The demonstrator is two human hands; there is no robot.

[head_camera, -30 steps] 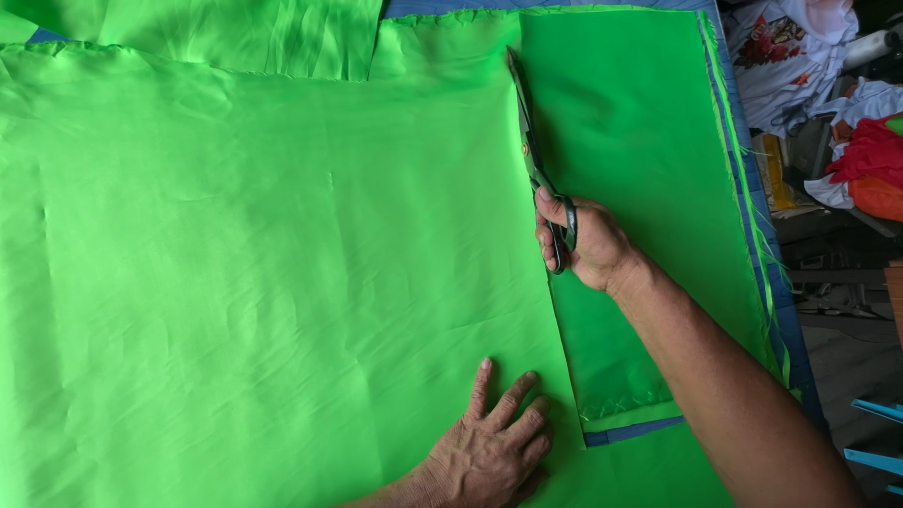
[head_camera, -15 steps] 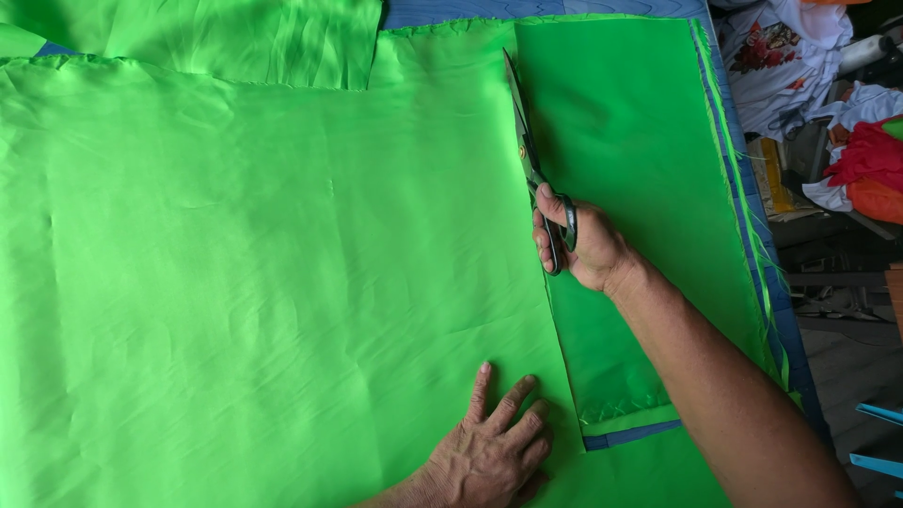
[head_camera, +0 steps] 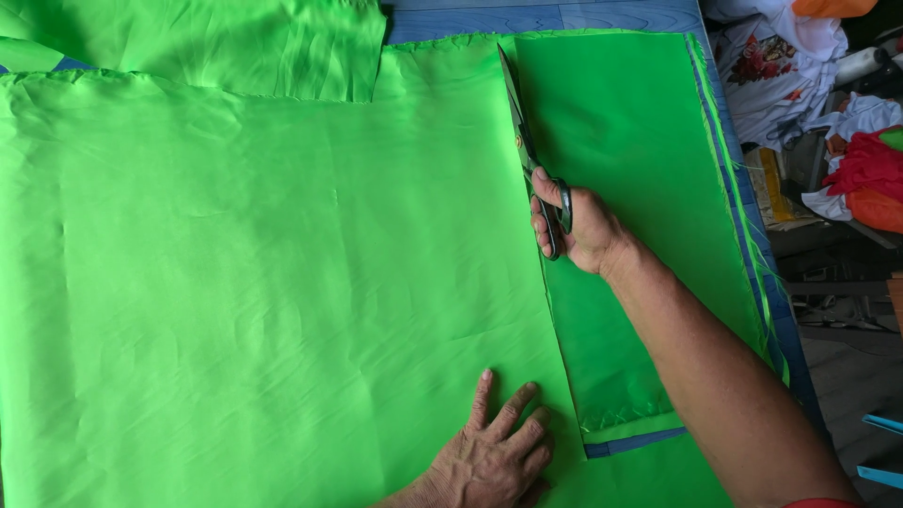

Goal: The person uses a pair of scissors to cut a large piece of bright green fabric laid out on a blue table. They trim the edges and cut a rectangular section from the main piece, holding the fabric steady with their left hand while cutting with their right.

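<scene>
Clenching dark metal scissors (head_camera: 529, 155), the right hand (head_camera: 576, 224) is extended; bright green fabric (head_camera: 282, 282) is pressed (blades ahead) by the flat, released left hand (head_camera: 494, 456).

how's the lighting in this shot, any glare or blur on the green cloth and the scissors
Head view: bright even light, green cloth nearly oversaturated, with soft sheen, no hard glare; scissors sharp, no motion blur; right hand and left hand crisp; clutter at right dimmer, shadowed.

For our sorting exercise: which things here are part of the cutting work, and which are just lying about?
In use: green cloth; scissors in the right hand; left hand pressing the cloth flat.

Lying about: heap of clothes; red cloth; blue table.
</scene>
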